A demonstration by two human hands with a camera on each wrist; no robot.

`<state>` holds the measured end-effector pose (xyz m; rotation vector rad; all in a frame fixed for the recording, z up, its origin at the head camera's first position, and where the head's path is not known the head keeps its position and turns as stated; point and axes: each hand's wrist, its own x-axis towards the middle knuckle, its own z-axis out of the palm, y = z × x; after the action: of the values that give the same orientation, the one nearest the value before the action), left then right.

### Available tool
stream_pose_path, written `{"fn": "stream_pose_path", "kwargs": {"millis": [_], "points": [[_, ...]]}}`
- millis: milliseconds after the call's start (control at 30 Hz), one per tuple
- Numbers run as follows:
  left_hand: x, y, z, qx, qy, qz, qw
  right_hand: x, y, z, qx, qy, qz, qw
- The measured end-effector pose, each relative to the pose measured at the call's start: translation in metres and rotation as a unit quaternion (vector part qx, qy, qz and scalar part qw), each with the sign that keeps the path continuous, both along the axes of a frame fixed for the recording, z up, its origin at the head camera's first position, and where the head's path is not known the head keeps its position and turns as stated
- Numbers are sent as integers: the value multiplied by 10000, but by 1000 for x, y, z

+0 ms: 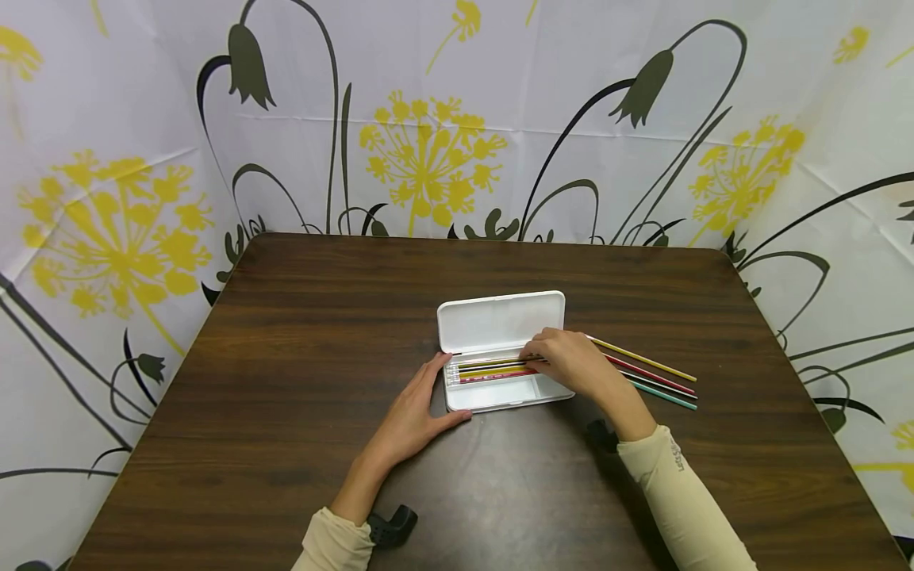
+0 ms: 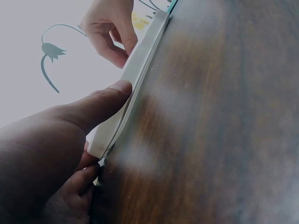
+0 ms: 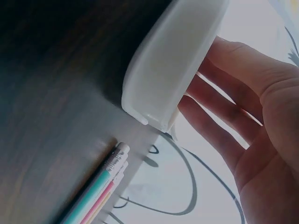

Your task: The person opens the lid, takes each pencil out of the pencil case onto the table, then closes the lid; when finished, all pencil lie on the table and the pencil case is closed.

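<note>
A white pencil case (image 1: 508,403) lies with its lid (image 1: 500,321) raised at the back. Several pencils (image 1: 493,371), yellow, dark and red, lie lengthwise inside. My left hand (image 1: 410,420) grips the case's left end, its thumb (image 2: 105,105) along the front wall and its other fingers around the end and back corner. My right hand (image 1: 571,361) reaches into the case from the right, fingers bent down around a dark pencil among the others. In the right wrist view its fingertips are hidden behind the case wall (image 3: 163,70).
Right of the case, several more pencils (image 1: 657,388), yellow, red, dark and teal, lie on the brown wooden table (image 1: 300,317), partly behind my right hand. Their white eraser ends (image 3: 122,148) show in the right wrist view. A flowered curtain (image 1: 571,79) surrounds the table's back and sides.
</note>
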<state>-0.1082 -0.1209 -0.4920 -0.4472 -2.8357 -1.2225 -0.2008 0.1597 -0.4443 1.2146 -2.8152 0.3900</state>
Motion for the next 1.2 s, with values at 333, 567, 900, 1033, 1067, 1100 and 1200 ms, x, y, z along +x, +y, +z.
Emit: {"fn": "stream_pose_path", "kwargs": {"millis": [333,567,900,1033,1067,1100,1200], "points": [[0,0,0,-12,-12,15,10000,1,-1,-4,36,266,157,9995],[0,0,-2,11,72,-2,10000,3,0,-7,-32,599,303,9977],[-1,0,-1,-25,-32,32,10000,3,1,-9,-220,642,222,9974],[0,0,-1,-20,-37,24,10000,4,2,-10,-288,638,198,9974],[0,0,-1,-19,-31,20,10000,5,3,-9,-328,640,188,9972],[0,0,-1,-13,-23,16,10000,5,3,-9,-394,650,180,9969],[0,-1,-1,3,5,34,10000,7,6,-5,-590,730,130,9955]]}}
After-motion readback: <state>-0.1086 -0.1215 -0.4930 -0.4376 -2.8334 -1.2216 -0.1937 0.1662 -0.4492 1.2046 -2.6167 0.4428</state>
